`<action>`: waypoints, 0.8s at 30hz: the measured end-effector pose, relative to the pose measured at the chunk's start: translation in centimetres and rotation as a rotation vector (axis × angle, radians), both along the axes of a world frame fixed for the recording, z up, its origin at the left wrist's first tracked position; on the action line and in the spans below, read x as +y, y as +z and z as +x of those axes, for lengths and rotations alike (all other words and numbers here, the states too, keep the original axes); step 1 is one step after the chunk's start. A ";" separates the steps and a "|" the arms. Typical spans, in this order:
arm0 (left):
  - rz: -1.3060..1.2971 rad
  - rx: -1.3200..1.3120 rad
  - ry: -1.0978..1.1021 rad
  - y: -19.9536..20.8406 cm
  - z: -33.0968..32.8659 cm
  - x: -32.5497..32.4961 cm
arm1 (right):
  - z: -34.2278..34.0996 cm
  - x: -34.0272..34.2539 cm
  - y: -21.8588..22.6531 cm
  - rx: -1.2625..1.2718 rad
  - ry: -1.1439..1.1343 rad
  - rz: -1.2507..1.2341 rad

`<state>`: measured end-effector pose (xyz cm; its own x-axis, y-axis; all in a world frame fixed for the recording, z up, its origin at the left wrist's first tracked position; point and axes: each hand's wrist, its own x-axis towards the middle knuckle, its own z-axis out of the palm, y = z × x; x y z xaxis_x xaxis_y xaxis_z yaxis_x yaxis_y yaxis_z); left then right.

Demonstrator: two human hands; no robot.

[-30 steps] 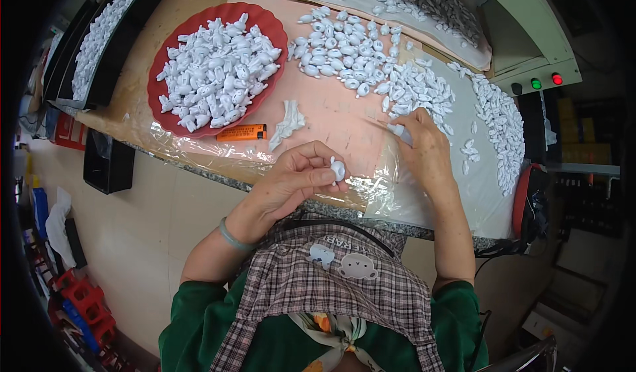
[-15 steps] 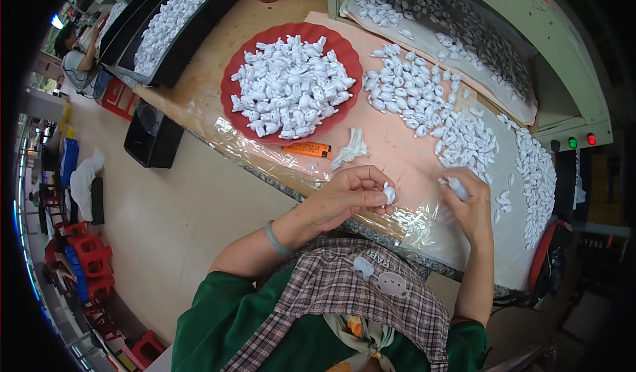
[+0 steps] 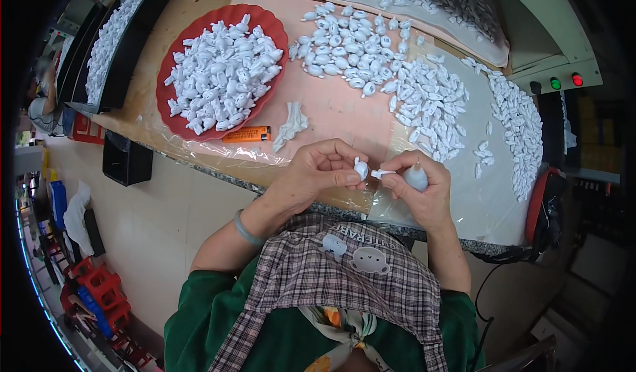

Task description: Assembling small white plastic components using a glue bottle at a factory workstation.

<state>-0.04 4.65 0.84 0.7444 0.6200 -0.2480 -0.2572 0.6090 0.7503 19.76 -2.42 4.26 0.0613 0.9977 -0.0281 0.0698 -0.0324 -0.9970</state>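
Observation:
Over the table's near edge, my left hand (image 3: 311,173) pinches a small white rounded figurine piece (image 3: 360,168) with ear-like points between thumb and fingers. Close beside it, my right hand (image 3: 427,196) has a small white plastic part (image 3: 379,173) at its fingertips. The same hand also keeps a pale squeeze bottle (image 3: 415,178) with a narrow tip tucked in its fingers. A slight gap separates the two white pieces. Past my hands lie a heap of slim white parts (image 3: 430,100) and a group of rounded white pieces (image 3: 351,51).
At the left stands a red scalloped bowl (image 3: 283,74) heaped with white figurines. Near it lie an orange box-like item (image 3: 247,135) and a crumpled white cloth (image 3: 290,127). A green machine housing (image 3: 563,54) with lit buttons borders the back right. Black trays (image 3: 122,60) stand far left.
My right hand has come from the parts heap toward my left hand, now with a small white part at its fingertips. The view has shifted, so the table appears further left.

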 end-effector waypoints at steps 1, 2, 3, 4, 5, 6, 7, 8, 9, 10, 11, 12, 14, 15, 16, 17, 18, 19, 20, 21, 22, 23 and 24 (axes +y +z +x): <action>-0.004 0.002 -0.002 0.0 0.1 -0.1 | 0.0 0.0 -0.1 -0.021 -0.002 0.027; 0.007 0.012 -0.017 -0.1 0.1 -0.1 | 0.2 -0.1 -0.2 -0.021 -0.005 0.023; 0.018 0.024 -0.032 -0.1 0.2 -0.1 | 0.3 -0.2 -0.3 -0.039 0.013 0.025; 0.016 0.025 -0.034 0.0 0.3 -0.2 | 0.3 -0.3 -0.3 -0.058 0.031 0.027; 0.024 0.033 -0.037 0.0 0.4 -0.3 | 0.4 -0.4 -0.4 -0.057 0.029 0.025; 0.034 0.042 -0.040 0.1 0.5 -0.3 | 0.4 -0.5 -0.5 -0.086 0.028 0.045; 0.032 0.044 -0.041 0.1 0.6 -0.4 | 0.4 -0.5 -0.6 -0.116 0.027 0.065; 0.030 0.047 -0.043 0.2 0.6 -0.4 | 0.4 -0.5 -0.6 -0.114 0.028 0.063; 0.027 0.051 -0.044 0.3 0.6 -0.5 | 0.4 -0.5 -0.7 -0.170 0.040 0.116; 0.025 0.054 -0.043 0.5 0.6 -0.6 | 0.3 -0.5 -0.7 -0.227 0.051 0.168; 0.082 0.087 -0.043 0.6 0.6 -0.7 | 0.3 -0.6 -0.6 -0.226 0.051 0.166; 0.138 0.120 -0.043 0.7 0.5 -0.8 | 0.2 -0.7 -0.6 -0.231 0.061 0.181; 0.145 0.084 -0.047 1.0 0.5 -0.9 | 0.1 -0.9 -0.7 -0.235 0.072 0.192; 0.155 0.047 -0.049 1.1 0.4 -1.0 | 0.1 -1.1 -1.0 -0.200 0.088 0.276; 0.151 0.047 -0.050 1.3 0.4 -1.2 | 0.1 -1.2 -1.2 -0.165 0.105 0.360; 0.182 0.040 -0.046 1.4 0.3 -1.3 | 0.1 -1.4 -1.2 -0.164 0.105 0.355; 0.213 0.034 -0.042 1.5 0.3 -1.4 | 0.0 -1.5 -1.1 -0.153 0.107 0.364; 0.209 0.034 -0.043 1.6 0.2 -1.5 | -0.1 -1.6 -1.0 -0.142 0.109 0.374; 0.229 0.042 -0.051 1.6 0.1 -1.5 | -0.2 -1.7 -1.0 -0.141 0.108 0.370; 0.250 0.049 -0.058 1.7 0.1 -1.6 | -0.3 -1.7 -1.0 -0.139 0.109 0.392; 0.247 0.050 -0.059 1.8 0.0 -1.6 | -0.4 -1.8 -1.0 -0.137 0.110 0.414; 0.260 0.042 -0.065 1.8 0.0 -1.6 | -0.4 -1.9 -1.0 -0.137 0.108 0.411; 0.274 0.033 -0.071 1.8 0.0 -1.7 | -0.4 -1.9 -1.1 -0.143 0.112 0.418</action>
<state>-0.06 2.98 2.62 0.7827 0.6138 -0.1036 -0.1936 0.3983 0.8966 19.35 -4.37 3.18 -0.0734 0.9222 0.3797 0.1874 0.3867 -0.9030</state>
